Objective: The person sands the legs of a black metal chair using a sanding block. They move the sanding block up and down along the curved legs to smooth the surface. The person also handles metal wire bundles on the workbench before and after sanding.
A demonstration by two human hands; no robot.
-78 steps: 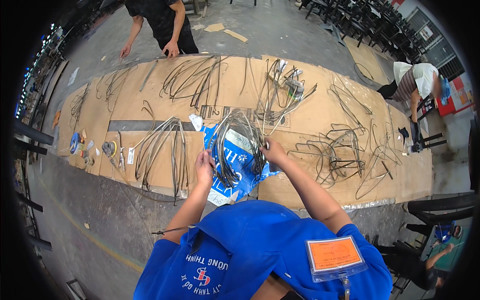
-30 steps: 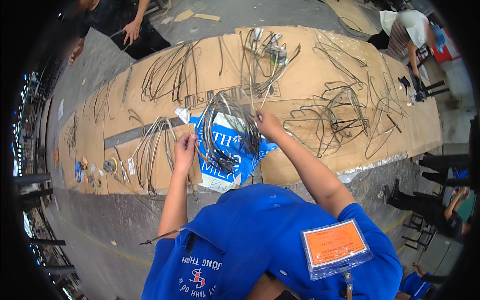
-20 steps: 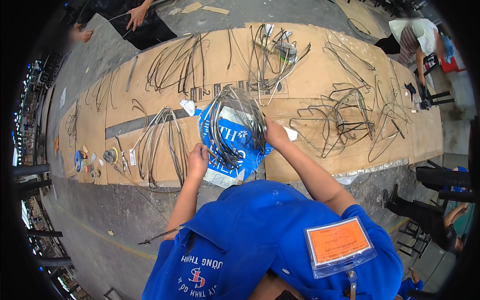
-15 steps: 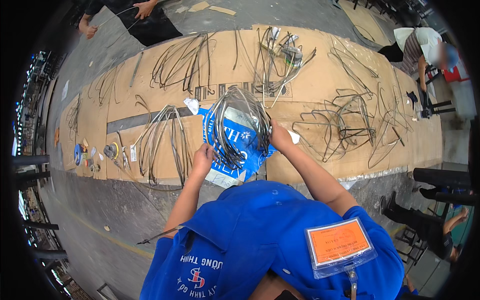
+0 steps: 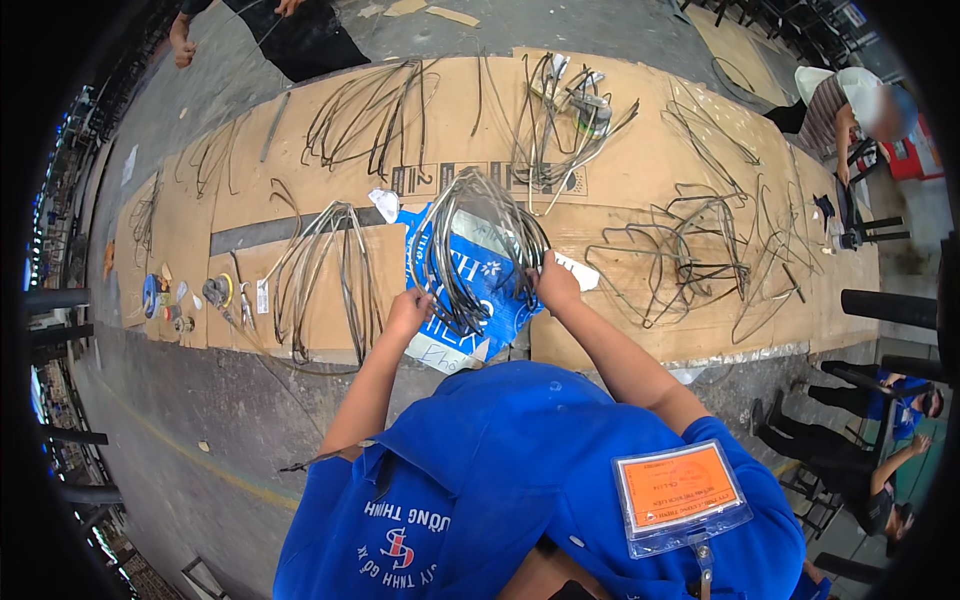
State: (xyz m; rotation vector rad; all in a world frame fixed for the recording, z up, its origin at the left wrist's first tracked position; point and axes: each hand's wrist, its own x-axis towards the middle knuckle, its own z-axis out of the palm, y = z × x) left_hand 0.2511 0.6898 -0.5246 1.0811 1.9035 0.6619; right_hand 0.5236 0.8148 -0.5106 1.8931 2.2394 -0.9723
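A looped bundle of bent metal wires (image 5: 458, 302), dark and silvery, stands over a blue printed plastic sheet (image 5: 513, 322) at the near edge of the cardboard-covered table. My left hand (image 5: 408, 312) has its fingers closed on the wires at the lower left side of the bundle. On the opposite side, my right hand (image 5: 556, 284) grips the bundle's right edge. Left of my left hand lies another bundle of bent wires (image 5: 343, 250). Right of my right hand, a white piece of paper (image 5: 580, 272) rests on the cardboard.
Tangled wires (image 5: 705, 245) lie on the right, with more wire bundles (image 5: 375, 110) along the far side. A grey-green tape roll (image 5: 592, 115) sits among wires. Tape rolls (image 5: 152, 292) lie at the left end. One person (image 5: 295, 40) stands across the table, another (image 5: 830, 110) bends at right.
The view has shifted slightly. Both my hands stay on the wire bundle, the right one a little lower. The person across the table has moved their hands with a wire.
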